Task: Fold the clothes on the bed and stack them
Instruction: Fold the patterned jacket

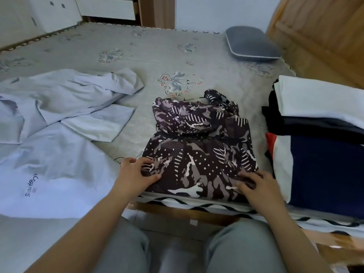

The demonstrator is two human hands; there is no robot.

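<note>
The camo top (pixel 199 146) lay at the bed's (pixel 157 56) near edge, left of the stack (pixel 319 123), long axis running away. Left hand (pixel 136 174) and right hand (pixel 256 184) pinched its near corners, the right nearer the stack.

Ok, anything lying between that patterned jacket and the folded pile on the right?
Nothing visible. Only bare bedsheet separates the patterned jacket from the folded stack; both the left hand and right hand already grip its near edge.
</note>
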